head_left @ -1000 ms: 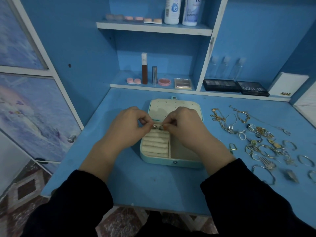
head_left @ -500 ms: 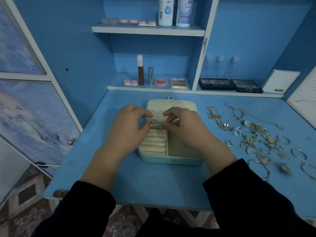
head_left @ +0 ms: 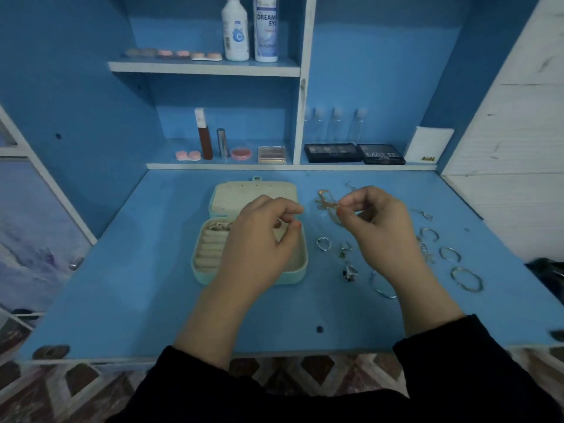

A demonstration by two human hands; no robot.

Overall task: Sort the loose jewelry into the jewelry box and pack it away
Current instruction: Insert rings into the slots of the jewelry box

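A mint jewelry box (head_left: 201, 274) lies open on the blue desk (head_left: 122, 285), lid flat behind it, cream ring rolls on its left side. A ring (head_left: 217, 226) sits in the top roll. My left hand (head_left: 259, 239) hovers over the box's right compartment with fingers curled, holding nothing I can see. To the right, my right hand (head_left: 375, 227) pinches a gold chain (head_left: 328, 204) at the edge of the loose jewelry pile. Rings (head_left: 323, 243) and bangles (head_left: 467, 279) lie scattered around and partly under that hand.
Behind the desk are shelves with a foundation tube (head_left: 204, 134), lens cases (head_left: 188, 155), eyeshadow palettes (head_left: 354, 153) and small clear bottles (head_left: 337, 125). Two white bottles (head_left: 250, 29) stand on the upper shelf. A white panel wall closes the right side.
Both hands left the ring rolls, where a ring now sits. My right hand moved right to the jewelry pile and took hold of a gold chain. My left hand shifted right over the box.
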